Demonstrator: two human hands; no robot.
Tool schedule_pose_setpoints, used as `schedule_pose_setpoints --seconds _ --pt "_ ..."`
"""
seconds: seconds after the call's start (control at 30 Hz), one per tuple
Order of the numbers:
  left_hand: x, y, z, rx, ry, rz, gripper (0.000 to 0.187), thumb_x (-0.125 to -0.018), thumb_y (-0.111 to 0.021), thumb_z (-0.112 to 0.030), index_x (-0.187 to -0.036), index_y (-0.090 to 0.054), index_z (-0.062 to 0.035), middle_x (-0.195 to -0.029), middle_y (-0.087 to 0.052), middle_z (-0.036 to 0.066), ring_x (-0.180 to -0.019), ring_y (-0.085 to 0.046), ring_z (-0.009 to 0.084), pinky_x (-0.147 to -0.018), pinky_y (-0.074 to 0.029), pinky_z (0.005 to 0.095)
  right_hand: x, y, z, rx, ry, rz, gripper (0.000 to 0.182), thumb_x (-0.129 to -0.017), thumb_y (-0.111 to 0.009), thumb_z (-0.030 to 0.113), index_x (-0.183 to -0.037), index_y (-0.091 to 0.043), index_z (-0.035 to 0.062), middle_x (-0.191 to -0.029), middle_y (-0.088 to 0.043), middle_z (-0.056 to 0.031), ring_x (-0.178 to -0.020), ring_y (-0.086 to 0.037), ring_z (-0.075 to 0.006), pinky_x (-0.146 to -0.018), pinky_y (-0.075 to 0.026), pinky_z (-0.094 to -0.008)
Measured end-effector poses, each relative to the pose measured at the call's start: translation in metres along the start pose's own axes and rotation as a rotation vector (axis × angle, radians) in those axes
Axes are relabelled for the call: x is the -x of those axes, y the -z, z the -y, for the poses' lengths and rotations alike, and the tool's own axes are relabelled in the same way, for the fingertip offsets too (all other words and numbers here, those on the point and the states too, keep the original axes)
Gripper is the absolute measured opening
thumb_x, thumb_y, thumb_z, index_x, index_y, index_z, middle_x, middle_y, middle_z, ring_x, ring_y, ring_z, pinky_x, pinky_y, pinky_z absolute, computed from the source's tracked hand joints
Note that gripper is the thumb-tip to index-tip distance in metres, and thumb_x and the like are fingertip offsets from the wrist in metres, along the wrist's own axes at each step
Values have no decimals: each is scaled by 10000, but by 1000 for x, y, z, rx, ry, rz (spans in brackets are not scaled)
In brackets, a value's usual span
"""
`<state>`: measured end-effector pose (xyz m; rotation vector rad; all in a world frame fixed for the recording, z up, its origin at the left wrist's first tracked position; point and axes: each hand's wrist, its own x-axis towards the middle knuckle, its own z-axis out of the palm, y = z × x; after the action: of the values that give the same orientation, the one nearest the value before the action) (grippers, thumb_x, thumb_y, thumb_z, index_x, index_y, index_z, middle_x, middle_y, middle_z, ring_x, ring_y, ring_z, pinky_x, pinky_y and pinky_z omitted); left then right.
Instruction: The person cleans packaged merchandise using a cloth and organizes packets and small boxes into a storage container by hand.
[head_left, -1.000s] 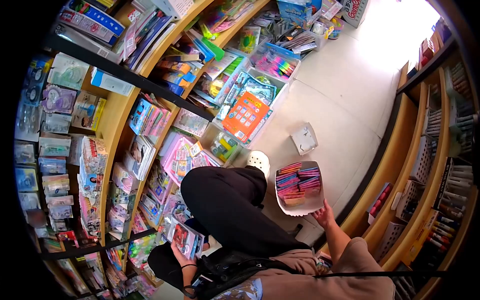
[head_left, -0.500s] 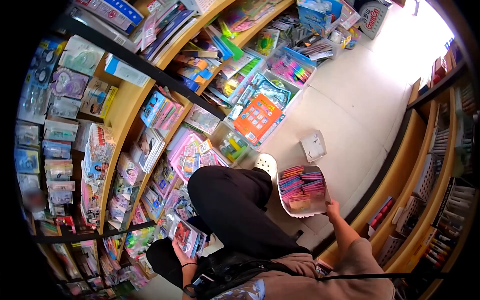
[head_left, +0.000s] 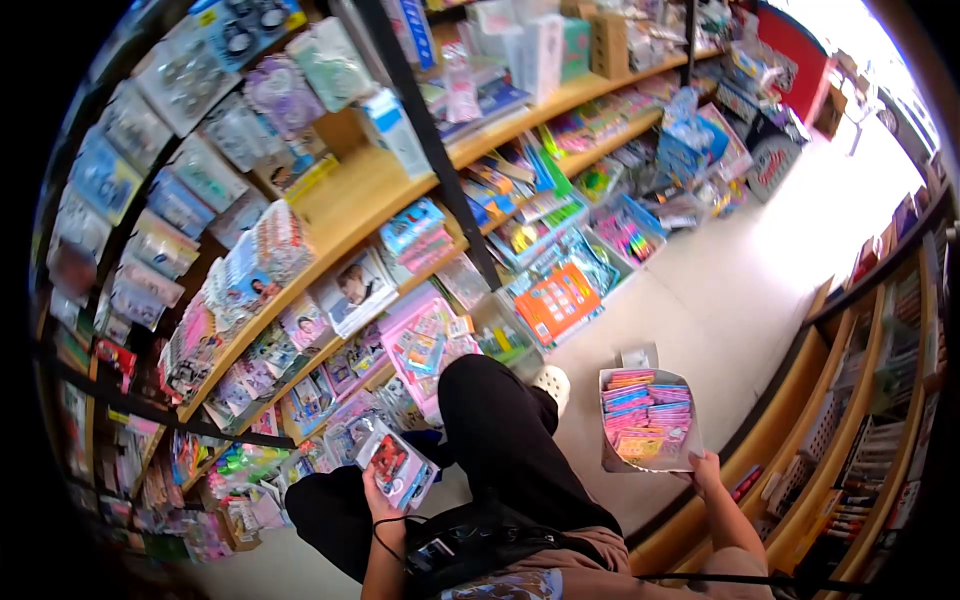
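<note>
My left hand (head_left: pixel 380 497) is closed round a stack of flat plastic-wrapped packets (head_left: pixel 398 466), the top one with a red picture, above my bent leg. At the lower right, my right hand (head_left: pixel 704 470) grips the near corner of a white box (head_left: pixel 682 458). Rows of pink, blue and orange packets (head_left: pixel 650 408) fill that box. Just behind it stands a small white carton (head_left: pixel 638 357), partly hidden by the box.
Shelves (head_left: pixel 370 195) of stationery and packets rise at the left. Clear bins (head_left: pixel 510 338) and an orange book (head_left: pixel 558 303) line their base. My shoe (head_left: pixel 552 388) rests on the pale floor (head_left: pixel 715 285). Curved wooden shelves (head_left: pixel 800 390) stand at the right.
The view has tilted up and swung left, showing more shelving. The box in my right hand now partly covers the small carton. My left hand still holds the stack, now more upright.
</note>
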<state>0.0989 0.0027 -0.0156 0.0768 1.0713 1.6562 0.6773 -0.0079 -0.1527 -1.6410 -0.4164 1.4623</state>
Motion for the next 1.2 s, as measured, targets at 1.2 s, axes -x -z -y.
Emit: schedule_pose_setpoints --seconds 1.2 --pt "-47 23 -21 318 36 16 376 -811 -569 -217 -1137 -504 -42 -1067 -587 114 -951 -583 272 -807 -482 426 107 -389 316 266 84 553 348 -890 -449 108 -1163 -374 -94 -1021 -539 -278 -825 -608 -401 -644 -572 -375"
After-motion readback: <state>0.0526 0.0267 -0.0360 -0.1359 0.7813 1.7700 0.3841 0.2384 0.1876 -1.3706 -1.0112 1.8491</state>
